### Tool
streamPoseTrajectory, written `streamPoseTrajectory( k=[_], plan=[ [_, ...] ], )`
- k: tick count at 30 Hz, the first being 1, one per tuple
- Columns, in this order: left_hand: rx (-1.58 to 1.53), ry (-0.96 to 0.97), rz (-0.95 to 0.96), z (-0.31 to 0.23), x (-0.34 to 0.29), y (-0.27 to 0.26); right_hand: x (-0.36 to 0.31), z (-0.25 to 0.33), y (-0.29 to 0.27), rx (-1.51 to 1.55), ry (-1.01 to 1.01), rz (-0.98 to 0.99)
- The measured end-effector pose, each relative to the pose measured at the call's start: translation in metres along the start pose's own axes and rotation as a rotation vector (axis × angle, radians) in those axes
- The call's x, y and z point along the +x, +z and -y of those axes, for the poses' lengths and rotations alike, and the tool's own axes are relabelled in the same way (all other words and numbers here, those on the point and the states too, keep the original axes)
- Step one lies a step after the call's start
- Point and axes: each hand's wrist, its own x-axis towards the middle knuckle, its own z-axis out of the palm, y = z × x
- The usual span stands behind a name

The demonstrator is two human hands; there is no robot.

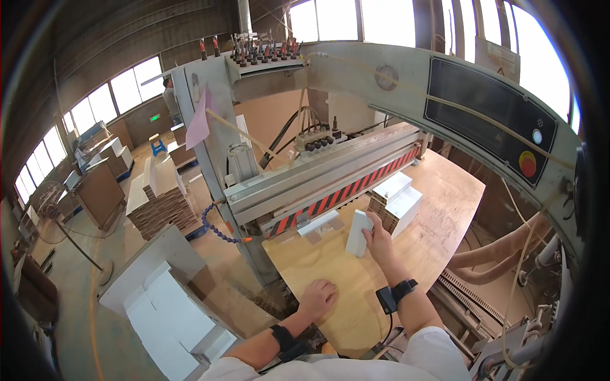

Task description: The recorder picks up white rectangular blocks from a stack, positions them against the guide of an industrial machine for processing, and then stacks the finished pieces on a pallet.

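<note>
My right hand [379,241] grips a small white board [359,233] by its right edge, holding it tilted above the wooden tabletop [349,298]. Loosely curled, my left hand [318,298] rests on the tabletop's near left part, with nothing visible in it. Just beyond the held board, a stack of white-faced boards [400,202] sits on the table. Another white piece [319,223] lies to the left, below the machine's red-and-black striped bar [346,190].
A control panel [489,117] with a red button stands at right. A blue segmented hose [216,230] hangs at the machine's left. White panels [168,317] are stacked at lower left, with a board pile [162,197] behind. A ribbed duct [495,257] runs at right.
</note>
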Motion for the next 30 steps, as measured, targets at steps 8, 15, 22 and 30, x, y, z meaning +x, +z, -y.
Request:
streamPoseTrajectory(
  k=[8,15,22,30],
  plan=[
    [0.154,0.011,0.017,0.065,0.114,0.001,0.004,-0.006,0.006,-0.016,-0.06,-0.034],
    [0.614,0.256,0.101,0.106,0.196,0.039,-0.042,-0.003,-0.026,0.463,0.356,-0.023],
    [0.786,0.179,0.405,0.111,0.221,0.053,-0.099,-0.005,-0.051,0.748,0.795,0.073],
    [0.615,0.301,0.299,0.123,0.218,0.043,-0.085,-0.015,-0.053,0.882,0.798,0.038]
  ],
)
